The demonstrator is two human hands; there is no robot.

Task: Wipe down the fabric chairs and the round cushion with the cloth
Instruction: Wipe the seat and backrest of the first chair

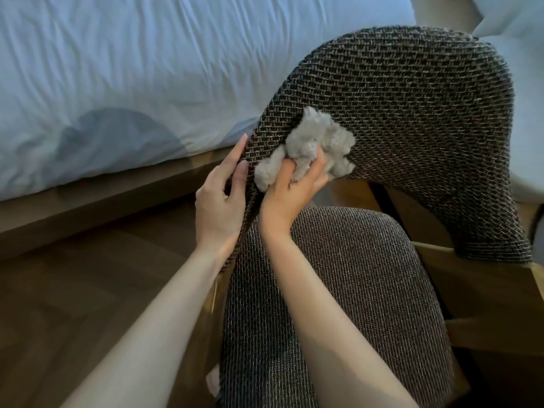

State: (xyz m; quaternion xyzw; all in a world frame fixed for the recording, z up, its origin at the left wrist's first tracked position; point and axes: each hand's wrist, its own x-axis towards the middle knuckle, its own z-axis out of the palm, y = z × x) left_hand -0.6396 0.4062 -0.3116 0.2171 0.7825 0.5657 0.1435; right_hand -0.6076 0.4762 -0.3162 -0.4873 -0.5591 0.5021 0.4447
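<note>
Woven brown-and-black fabric is covering the chair [391, 201] that is filling the middle and right of the view, its curved backrest [412, 113] rising above the lighter-looking seat [353, 290]. The right hand [291, 189] is clutching a fluffy grey cloth [312, 142], fingers curled into the bunched material, and is pressing it against the inner face of the backrest, low down and close to that panel's left edge. Tufts of the cloth are spilling out above the hand and to both sides of it. The left hand [219, 201] is steadying the same edge just beside the cloth: its thumb is lying on the inner face while a straight finger is running up the outer side, so the edge is being pinched between them. Both bare forearms are reaching up from the bottom of the view, the right one crossing over the seat. Pale wooden parts of the chair frame [485, 304] are showing to the right of the seat. A crumpled white bed sheet [132, 69] is hanging just beyond the chair on the left, above a wooden bed base [88, 207] that is running along the brown wood floor [73, 290].
</note>
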